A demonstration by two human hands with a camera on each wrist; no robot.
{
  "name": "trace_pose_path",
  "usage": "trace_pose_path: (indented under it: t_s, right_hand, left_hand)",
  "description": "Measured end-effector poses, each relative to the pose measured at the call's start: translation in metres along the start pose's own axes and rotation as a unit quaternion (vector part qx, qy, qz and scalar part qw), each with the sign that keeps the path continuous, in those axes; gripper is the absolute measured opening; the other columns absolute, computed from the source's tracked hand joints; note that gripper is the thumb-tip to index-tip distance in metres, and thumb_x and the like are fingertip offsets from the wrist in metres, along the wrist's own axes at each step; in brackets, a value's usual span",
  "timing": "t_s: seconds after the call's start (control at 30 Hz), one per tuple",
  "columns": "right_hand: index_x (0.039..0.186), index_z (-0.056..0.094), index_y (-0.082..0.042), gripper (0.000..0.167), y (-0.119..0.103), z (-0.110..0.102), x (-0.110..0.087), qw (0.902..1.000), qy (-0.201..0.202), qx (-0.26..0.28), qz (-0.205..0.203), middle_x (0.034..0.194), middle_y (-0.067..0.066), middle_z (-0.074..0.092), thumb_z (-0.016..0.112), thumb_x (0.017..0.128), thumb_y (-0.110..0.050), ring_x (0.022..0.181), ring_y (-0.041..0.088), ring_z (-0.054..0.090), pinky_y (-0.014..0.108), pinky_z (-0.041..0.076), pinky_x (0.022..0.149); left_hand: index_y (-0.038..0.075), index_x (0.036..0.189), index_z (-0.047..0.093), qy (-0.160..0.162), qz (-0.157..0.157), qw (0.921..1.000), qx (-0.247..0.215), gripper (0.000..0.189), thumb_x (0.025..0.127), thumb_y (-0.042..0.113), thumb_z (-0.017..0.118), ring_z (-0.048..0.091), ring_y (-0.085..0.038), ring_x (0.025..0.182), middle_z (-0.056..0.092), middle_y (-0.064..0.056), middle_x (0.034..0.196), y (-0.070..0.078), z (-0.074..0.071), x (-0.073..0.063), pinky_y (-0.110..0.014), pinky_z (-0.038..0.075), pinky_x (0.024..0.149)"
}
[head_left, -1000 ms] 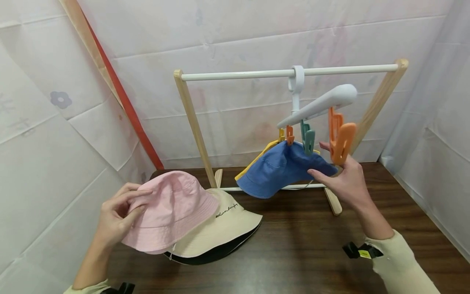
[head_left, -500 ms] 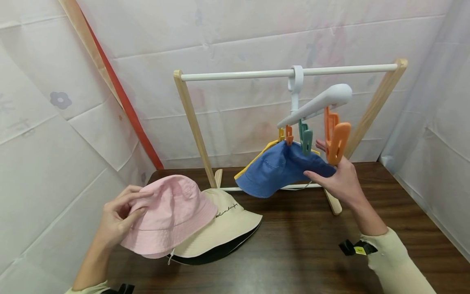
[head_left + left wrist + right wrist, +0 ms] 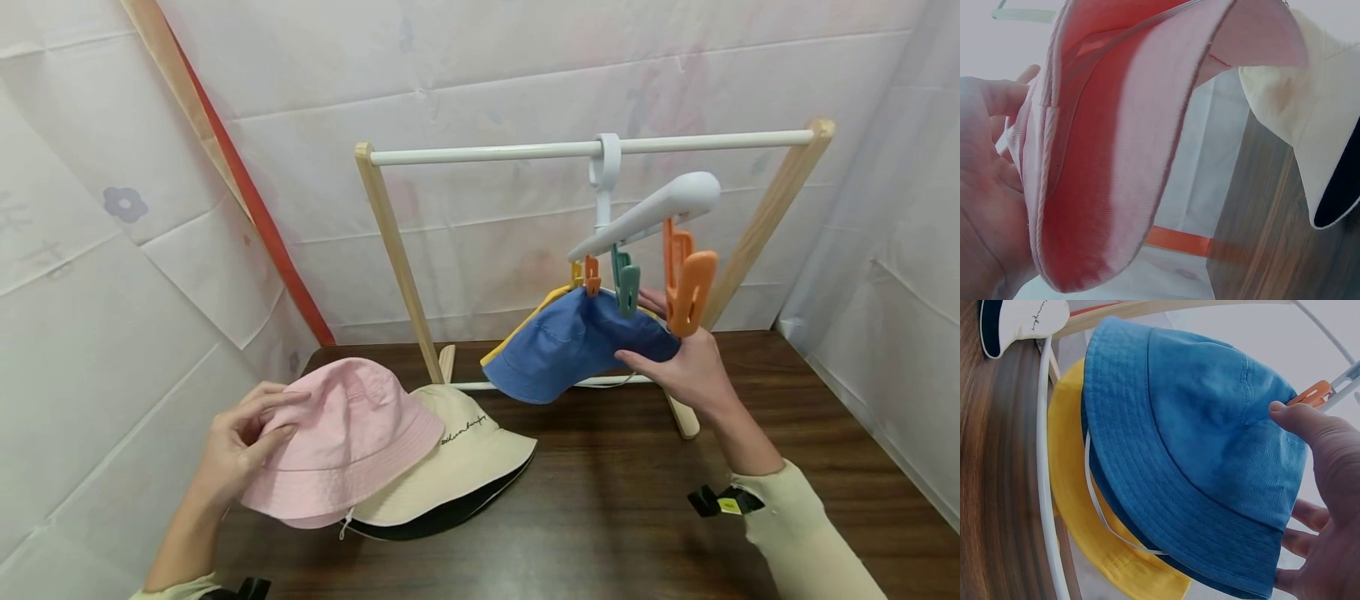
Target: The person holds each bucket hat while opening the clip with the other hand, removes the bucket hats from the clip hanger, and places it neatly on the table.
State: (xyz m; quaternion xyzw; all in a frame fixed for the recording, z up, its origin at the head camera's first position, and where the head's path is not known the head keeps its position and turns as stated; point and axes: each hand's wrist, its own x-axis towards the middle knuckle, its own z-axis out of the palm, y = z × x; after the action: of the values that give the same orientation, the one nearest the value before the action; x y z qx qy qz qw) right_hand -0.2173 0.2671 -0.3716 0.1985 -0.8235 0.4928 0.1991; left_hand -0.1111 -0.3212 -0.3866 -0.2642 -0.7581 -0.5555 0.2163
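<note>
My left hand [image 3: 243, 446] pinches the edge of a pink bucket hat [image 3: 352, 433] between thumb and fingers; the left wrist view looks into its brim [image 3: 1141, 144]. Under and beside it is a cream bucket hat [image 3: 457, 467] with black lettering and a black underside. My right hand [image 3: 693, 367] spans the right edge of a blue bucket hat [image 3: 1210, 431], thumb in front and fingers partly hidden behind. Orange [image 3: 592, 277] and teal [image 3: 626, 283] clips hang at the blue hat's top. A yellow hat [image 3: 1069, 444] hangs behind it.
A white hanger [image 3: 652, 212] hooks over the white rail [image 3: 487, 153] of a wooden-legged rack. A large orange clip [image 3: 688, 283] dangles from its near end, in front of my right hand. Dark wooden table [image 3: 600, 517] below, white sheeting [image 3: 465, 75] around.
My right hand has moved slightly left, farther over the blue hat's edge. The hanger's near end has swung a little left. My left hand has lowered the pink hat slightly and drawn it left.
</note>
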Motion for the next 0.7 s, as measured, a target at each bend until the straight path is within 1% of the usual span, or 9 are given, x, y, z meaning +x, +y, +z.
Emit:
trace_pose_path:
  t_s: [0.07, 0.13, 0.17, 0.2, 0.33, 0.43, 0.57, 0.7]
  right_hand:
    - [0.169, 0.051, -0.015, 0.095, 0.001, 0.0, 0.0, 1.0, -0.001, -0.001, -0.001, 0.168, 0.026, 0.058, 0.095, 0.085, -0.003, 0.161, 0.056, 0.046, 0.086, 0.032, 0.126]
    - [0.168, 0.052, -0.013, 0.094, 0.002, 0.001, 0.0, 1.0, 0.0, -0.005, -0.003, 0.166, 0.026, 0.059, 0.095, 0.085, -0.003, 0.159, 0.055, 0.049, 0.085, 0.036, 0.124]
    - [0.167, 0.053, -0.012, 0.093, 0.003, 0.002, 0.0, 1.0, 0.001, -0.006, -0.005, 0.166, 0.027, 0.06, 0.095, 0.085, -0.003, 0.158, 0.054, 0.05, 0.084, 0.037, 0.124]
    - [0.166, 0.053, -0.011, 0.092, 0.003, 0.002, 0.0, 0.9999, 0.002, -0.008, -0.007, 0.165, 0.027, 0.06, 0.095, 0.085, -0.003, 0.157, 0.053, 0.051, 0.084, 0.038, 0.123]
    - [0.165, 0.054, -0.01, 0.09, 0.005, 0.004, 0.0, 0.9999, 0.004, -0.009, -0.012, 0.165, 0.025, 0.061, 0.094, 0.085, -0.002, 0.154, 0.051, 0.054, 0.082, 0.041, 0.122]
    - [0.165, 0.054, -0.008, 0.088, 0.005, 0.005, 0.0, 0.9999, 0.003, -0.007, -0.011, 0.165, 0.026, 0.06, 0.093, 0.086, -0.001, 0.152, 0.052, 0.055, 0.082, 0.041, 0.121]
    - [0.163, 0.055, -0.006, 0.084, 0.005, 0.006, 0.0, 0.9999, 0.0, -0.008, -0.01, 0.163, 0.03, 0.061, 0.091, 0.088, 0.0, 0.152, 0.054, 0.055, 0.082, 0.04, 0.121]
    - [0.161, 0.057, -0.006, 0.082, 0.003, 0.007, -0.001, 0.9999, 0.001, -0.011, -0.011, 0.158, 0.033, 0.063, 0.091, 0.087, 0.001, 0.151, 0.055, 0.055, 0.081, 0.039, 0.121]
  left_hand:
    - [-0.017, 0.126, 0.074, -0.005, -0.018, 0.9997, 0.015, 0.044, 0.087, -0.034, 0.062, 0.07, 0.0, 0.113, 0.078, 0.009, 0.126, -0.001, -0.002, -0.001, -0.011, 0.053, 0.084]
    - [-0.017, 0.128, 0.073, -0.014, -0.028, 0.9992, 0.024, 0.044, 0.088, -0.033, 0.063, 0.07, 0.001, 0.114, 0.078, 0.009, 0.126, -0.003, -0.004, -0.002, -0.01, 0.053, 0.085]
    - [-0.016, 0.128, 0.074, -0.017, -0.038, 0.9985, 0.034, 0.044, 0.089, -0.031, 0.065, 0.07, 0.002, 0.115, 0.078, 0.011, 0.126, -0.003, -0.004, -0.003, -0.009, 0.053, 0.087]
    - [-0.016, 0.129, 0.073, -0.02, -0.041, 0.9981, 0.04, 0.043, 0.089, -0.031, 0.065, 0.07, 0.003, 0.116, 0.077, 0.012, 0.127, -0.004, -0.004, -0.003, -0.009, 0.053, 0.088]
    - [-0.014, 0.128, 0.075, -0.029, -0.043, 0.9964, 0.067, 0.043, 0.089, -0.029, 0.068, 0.069, 0.005, 0.117, 0.077, 0.014, 0.127, -0.01, -0.003, -0.006, -0.008, 0.053, 0.089]
    - [-0.011, 0.127, 0.077, -0.031, -0.036, 0.9957, 0.079, 0.044, 0.088, -0.029, 0.069, 0.069, 0.005, 0.116, 0.077, 0.014, 0.127, -0.014, -0.002, -0.007, -0.008, 0.052, 0.088]
    - [-0.009, 0.126, 0.078, -0.028, -0.033, 0.9955, 0.084, 0.045, 0.087, -0.029, 0.069, 0.069, 0.005, 0.115, 0.078, 0.014, 0.126, -0.02, -0.002, -0.008, -0.007, 0.053, 0.088]
    - [-0.008, 0.126, 0.078, -0.029, -0.039, 0.9938, 0.1, 0.043, 0.088, -0.027, 0.07, 0.069, 0.007, 0.115, 0.077, 0.017, 0.126, -0.024, -0.004, -0.009, -0.007, 0.052, 0.088]
